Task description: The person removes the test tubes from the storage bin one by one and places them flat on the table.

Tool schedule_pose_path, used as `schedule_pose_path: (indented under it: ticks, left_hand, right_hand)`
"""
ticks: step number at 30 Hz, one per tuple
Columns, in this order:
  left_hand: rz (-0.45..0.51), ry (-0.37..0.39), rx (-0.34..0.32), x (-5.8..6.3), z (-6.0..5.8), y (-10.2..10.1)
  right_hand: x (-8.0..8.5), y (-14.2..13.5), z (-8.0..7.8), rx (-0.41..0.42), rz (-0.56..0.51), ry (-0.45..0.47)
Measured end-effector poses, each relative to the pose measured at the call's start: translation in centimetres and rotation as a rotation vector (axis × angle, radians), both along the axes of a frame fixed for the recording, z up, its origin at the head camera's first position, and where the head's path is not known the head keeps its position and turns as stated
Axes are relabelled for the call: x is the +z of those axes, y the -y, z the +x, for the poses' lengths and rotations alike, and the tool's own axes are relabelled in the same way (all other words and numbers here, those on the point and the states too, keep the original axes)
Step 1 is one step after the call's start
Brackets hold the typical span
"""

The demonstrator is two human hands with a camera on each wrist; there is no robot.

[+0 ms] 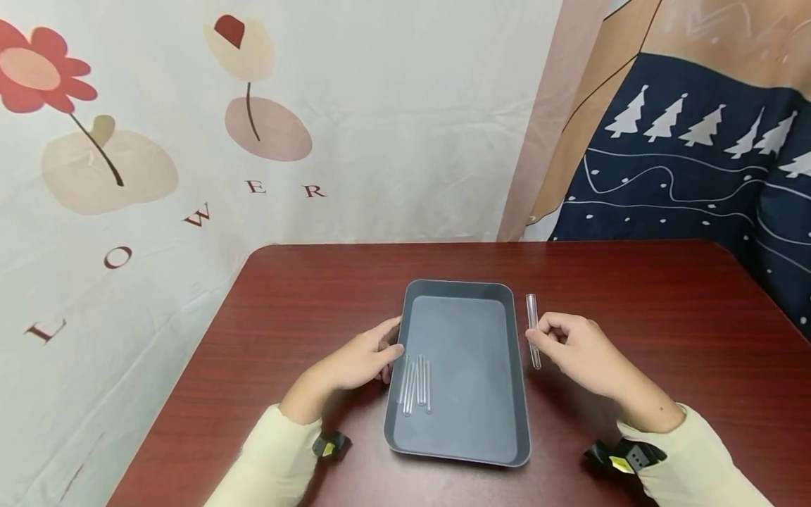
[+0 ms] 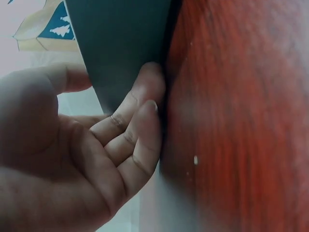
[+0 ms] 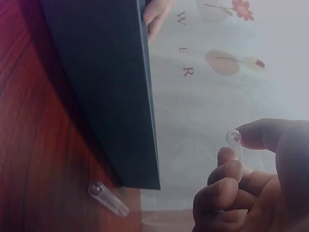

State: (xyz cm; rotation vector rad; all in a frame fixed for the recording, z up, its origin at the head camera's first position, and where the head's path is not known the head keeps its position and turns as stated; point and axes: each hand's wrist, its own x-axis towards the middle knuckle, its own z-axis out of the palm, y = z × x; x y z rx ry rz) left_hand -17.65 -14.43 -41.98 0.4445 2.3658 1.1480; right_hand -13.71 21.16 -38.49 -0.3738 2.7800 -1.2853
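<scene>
On a white cloth (image 1: 405,155) — dark red letters (image 1: 197,215), L O W E R. Next, left hand (image 1: 361,360), thumb at the rim and fingers bent against the side of a long grey plastic-looking tray (image 1: 481,429). Inside, near its left side, thin clear glass-like round tubes (image 1: 421,384). Just right of it, a loose clear tube (image 3: 108,198) on the red-brown table (image 1: 298,296). Then right hand (image 1: 579,351), pinching another see-through tube (image 3: 234,138). Likely light, hard, slippery, easy to break — best held softly mid-way.

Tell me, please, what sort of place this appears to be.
Probably a makeshift indoor workspace, perhaps in a home, though the room itself is hard to tell: a gray tray with clear tubes sits on a reddish-brown table, and a flower-printed cloth hangs behind.
</scene>
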Motion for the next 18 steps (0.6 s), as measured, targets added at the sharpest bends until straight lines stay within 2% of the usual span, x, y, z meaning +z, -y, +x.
schedule_pose_path:
  ticks: [4, 9, 18]
  left_hand:
    - [0.024, 0.044, -0.011, 0.0, -0.8, 0.2]
    - [0.057, 0.096, 0.019, -0.3, -1.6, 0.1]
    - [0.184, 0.210, 0.049, -0.8, -2.2, 0.6]
  right_hand:
    - [0.0, -0.7, -0.3, -0.020, -0.004, 0.041]
    - [0.0, -1.3, -0.6, -0.043, 0.001, 0.070]
    - [-0.1, -1.9, -1.0, -0.055, 0.010, 0.067]
